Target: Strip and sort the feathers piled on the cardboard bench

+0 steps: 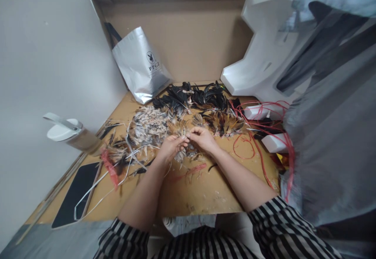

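My left hand [172, 146] and my right hand [203, 138] meet over the middle of the table, fingertips pinched close together. Between them is a small bunch of brown feathers [177, 127], its tips pointing away from me. Just left of it lies a heap of pale, grey-brown feathers [149, 124]. Black feathers [173, 99] are spread behind, and bunches of orange-brown feathers [225, 122] sit to the right. Some grey feathers [181, 155] show below my fingers. Exactly what each fingertip pinches is too small to make out.
At left stand a lidded cup [75, 133] and a dark phone or tablet [76, 194], with white strips [129, 133] and red plastic [110, 169] nearby. A silver bag [138, 65] leans at the back. Red cords [258, 149] and grey cloth [331, 133] are at right.
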`<action>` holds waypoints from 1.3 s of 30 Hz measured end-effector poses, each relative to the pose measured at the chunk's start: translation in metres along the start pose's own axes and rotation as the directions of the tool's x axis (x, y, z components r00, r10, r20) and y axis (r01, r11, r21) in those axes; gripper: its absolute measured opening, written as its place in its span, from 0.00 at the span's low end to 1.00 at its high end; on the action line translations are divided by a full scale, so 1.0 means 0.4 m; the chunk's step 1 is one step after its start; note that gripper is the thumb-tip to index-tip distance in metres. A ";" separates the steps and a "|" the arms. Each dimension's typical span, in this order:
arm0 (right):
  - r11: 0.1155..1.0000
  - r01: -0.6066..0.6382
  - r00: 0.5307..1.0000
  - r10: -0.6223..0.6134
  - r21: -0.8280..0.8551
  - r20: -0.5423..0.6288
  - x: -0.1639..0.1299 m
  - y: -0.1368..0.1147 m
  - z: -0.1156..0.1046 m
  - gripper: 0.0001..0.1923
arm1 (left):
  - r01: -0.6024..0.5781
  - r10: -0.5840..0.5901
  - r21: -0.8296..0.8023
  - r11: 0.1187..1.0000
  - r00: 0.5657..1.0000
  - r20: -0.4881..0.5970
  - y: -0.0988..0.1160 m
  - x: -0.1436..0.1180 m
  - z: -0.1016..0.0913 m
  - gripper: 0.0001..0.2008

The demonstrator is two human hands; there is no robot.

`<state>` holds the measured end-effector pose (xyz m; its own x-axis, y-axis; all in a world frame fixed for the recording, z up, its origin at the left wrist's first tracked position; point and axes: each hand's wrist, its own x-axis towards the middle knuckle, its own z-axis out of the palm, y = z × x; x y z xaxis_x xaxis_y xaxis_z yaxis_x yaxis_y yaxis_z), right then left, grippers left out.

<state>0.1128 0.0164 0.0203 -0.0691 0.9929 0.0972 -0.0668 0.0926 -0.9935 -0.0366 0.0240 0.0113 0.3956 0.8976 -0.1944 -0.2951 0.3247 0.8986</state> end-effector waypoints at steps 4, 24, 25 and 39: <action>1.000 0.014 0.999 -0.014 -0.013 -0.036 0.000 0.000 0.003 0.14 | 0.001 -0.001 0.018 1.000 1.000 -0.022 -0.001 -0.003 0.006 0.12; 0.993 -0.012 1.000 0.010 0.121 0.016 0.004 0.011 -0.006 0.11 | -0.058 0.044 0.278 0.959 0.997 0.055 0.006 -0.005 0.008 0.16; 0.994 -0.007 1.000 0.005 0.114 0.016 0.004 0.009 -0.006 0.11 | -0.066 0.049 0.291 0.954 0.997 0.065 0.009 -0.008 0.009 0.15; 0.999 0.023 0.999 -0.023 -0.028 0.025 -0.026 -0.007 0.031 0.21 | -0.174 0.153 0.436 0.883 0.985 0.082 0.012 -0.014 0.018 0.17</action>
<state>0.1015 0.0048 0.0227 -0.0921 0.9883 0.1212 -0.0410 0.1178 -0.9922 -0.0339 0.0183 0.0195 0.4160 0.9091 -0.0214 0.0500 0.0007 0.9987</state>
